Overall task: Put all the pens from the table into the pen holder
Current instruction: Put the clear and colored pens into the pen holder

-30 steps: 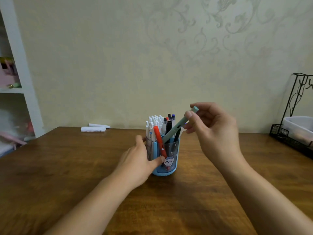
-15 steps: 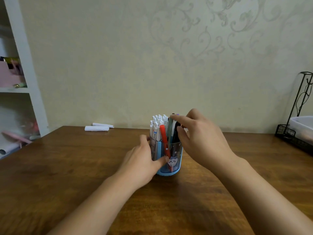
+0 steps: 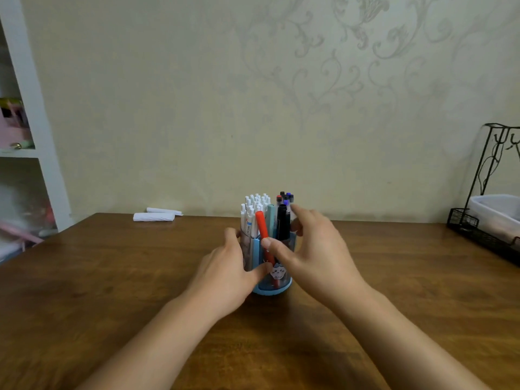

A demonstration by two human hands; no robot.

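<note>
A blue and clear pen holder (image 3: 277,287) stands in the middle of the brown table (image 3: 112,277). Inside it are several white pens (image 3: 253,204), a red pen (image 3: 261,225), a pale green pen (image 3: 270,218) and black pens (image 3: 282,220), all upright. My left hand (image 3: 225,274) grips the holder's left side, its thumb across the front. My right hand (image 3: 315,249) sits against the holder's right side with spread fingers, thumb tip at the front rim by the red pen, holding no pen. No loose pen shows on the table.
Two white rolled items (image 3: 153,216) lie at the table's far edge on the left. A black wire rack (image 3: 484,235) holding a white tub (image 3: 498,209) stands at the right edge. A white shelf unit (image 3: 42,136) rises at the left.
My right hand lowered the pale green pen into the holder, let it go, and dropped down beside the holder. My left hand kept its grip on the holder.
</note>
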